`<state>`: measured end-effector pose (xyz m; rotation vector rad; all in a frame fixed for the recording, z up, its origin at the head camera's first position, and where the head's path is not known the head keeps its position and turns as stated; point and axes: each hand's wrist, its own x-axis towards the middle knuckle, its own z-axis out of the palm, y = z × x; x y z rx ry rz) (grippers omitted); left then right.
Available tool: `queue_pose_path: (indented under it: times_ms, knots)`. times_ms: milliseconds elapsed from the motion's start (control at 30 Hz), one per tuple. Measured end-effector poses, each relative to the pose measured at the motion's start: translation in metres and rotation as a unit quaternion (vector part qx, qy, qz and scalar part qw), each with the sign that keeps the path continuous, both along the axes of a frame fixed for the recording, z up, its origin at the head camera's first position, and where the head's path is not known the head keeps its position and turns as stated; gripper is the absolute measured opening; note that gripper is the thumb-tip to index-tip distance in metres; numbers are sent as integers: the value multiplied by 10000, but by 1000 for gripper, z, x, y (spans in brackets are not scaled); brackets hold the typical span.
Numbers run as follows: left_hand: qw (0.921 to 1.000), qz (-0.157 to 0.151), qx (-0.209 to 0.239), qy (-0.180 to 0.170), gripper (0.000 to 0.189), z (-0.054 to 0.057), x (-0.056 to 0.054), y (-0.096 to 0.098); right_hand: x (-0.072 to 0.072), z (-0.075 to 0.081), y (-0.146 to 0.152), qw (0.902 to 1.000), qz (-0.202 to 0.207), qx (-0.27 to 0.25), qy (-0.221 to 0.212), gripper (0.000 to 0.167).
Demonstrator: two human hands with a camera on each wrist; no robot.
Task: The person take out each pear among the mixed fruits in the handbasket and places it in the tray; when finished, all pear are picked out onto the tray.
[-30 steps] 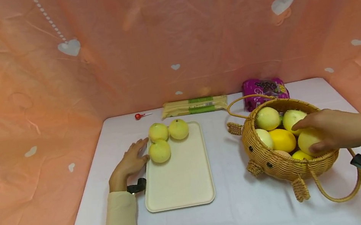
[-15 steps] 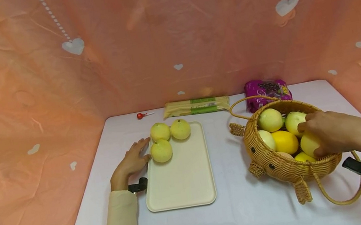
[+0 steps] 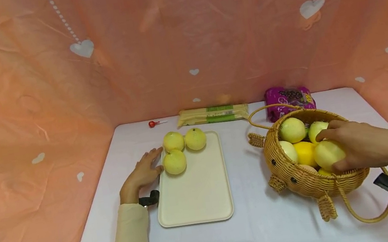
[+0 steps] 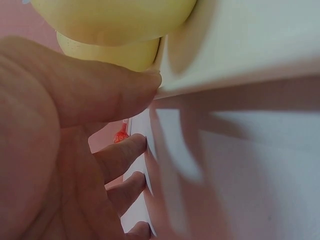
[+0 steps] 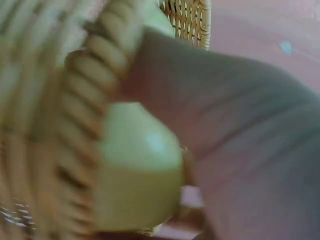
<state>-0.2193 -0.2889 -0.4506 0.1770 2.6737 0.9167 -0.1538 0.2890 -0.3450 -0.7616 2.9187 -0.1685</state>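
My right hand [image 3: 355,144] grips a round pale-yellow pear [image 3: 327,156] at the right side of the wicker basket [image 3: 310,181]. In the right wrist view the pear [image 5: 140,170] shows behind the woven rim, with the thumb across its upper side. Around it in the basket lie more pears [image 3: 292,130] and a deeper yellow, lemon-like fruit [image 3: 305,154]. My left hand [image 3: 142,173] rests at the left edge of the cream tray [image 3: 194,199], its thumb [image 4: 115,92] at the rim and fingers extended on the table. Three pears [image 3: 175,162] sit grouped at the tray's far left.
Behind the tray lie a red lollipop [image 3: 152,124] and a long yellow-green packet [image 3: 215,114]. A purple package [image 3: 288,101] stands behind the basket. One basket handle [image 3: 375,217] flops over the near right side. An orange cloth [image 3: 170,58] hangs along the back.
The pear in my right hand has shifted left and up within the basket, now covering more of the lemon-like fruit. My left hand stays at the tray. The head view has shifted slightly.
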Motion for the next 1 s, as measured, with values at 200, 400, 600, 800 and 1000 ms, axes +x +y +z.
queue_pose_path:
  times_ms: [200, 400, 600, 800, 1000]
  knots:
    - [10000, 7, -23, 15, 71, 0, -3, -1, 13, -15, 3, 9935, -39, -883, 720, 80]
    - [9999, -31, -110, 23, 71, 3, -2, 1, 27, -20, 4, 9761, -676, -1819, 974, 92]
    - [9999, -28, -142, 19, 71, 4, -2, 2, 40, -13, -9, 9390, -1188, -3014, 1158, 88]
    - [9999, -9, -119, 45, 71, 2, -2, 1, 46, 6, -49, 8848, -715, -4540, 768, 89]
    - [10000, 3, -97, 0, 72, 1, -1, 1, 38, 15, -90, 8356, 57, -5486, 262, 90]
